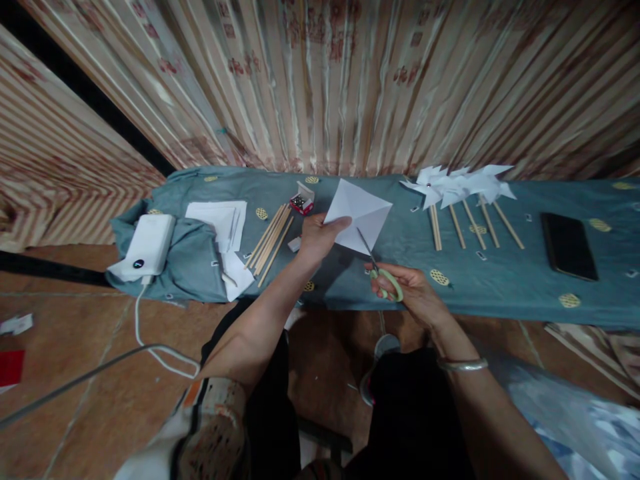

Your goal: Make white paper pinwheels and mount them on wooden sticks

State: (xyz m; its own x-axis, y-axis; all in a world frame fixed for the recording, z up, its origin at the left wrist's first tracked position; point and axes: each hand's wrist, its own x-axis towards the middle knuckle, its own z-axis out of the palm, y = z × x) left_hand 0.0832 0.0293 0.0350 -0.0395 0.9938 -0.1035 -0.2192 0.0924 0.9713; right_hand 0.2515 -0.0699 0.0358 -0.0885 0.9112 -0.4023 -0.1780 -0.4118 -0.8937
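My left hand (316, 239) pinches the lower left edge of a creased white paper square (358, 212), holding it up over the teal cloth (500, 277). My right hand (411, 288) grips green-handled scissors (381, 270); their blades point up and left into the paper's lower edge. Both hands hover at the middle of the cloth-covered surface.
Loose wooden sticks (271, 239) and a small box of pins (303, 199) lie left of the paper, beside white sheets (220, 220) and a white power bank (148, 244) with its cable. Finished paper pinwheels on sticks (463, 190) lie to the right, then a black phone (568, 245).
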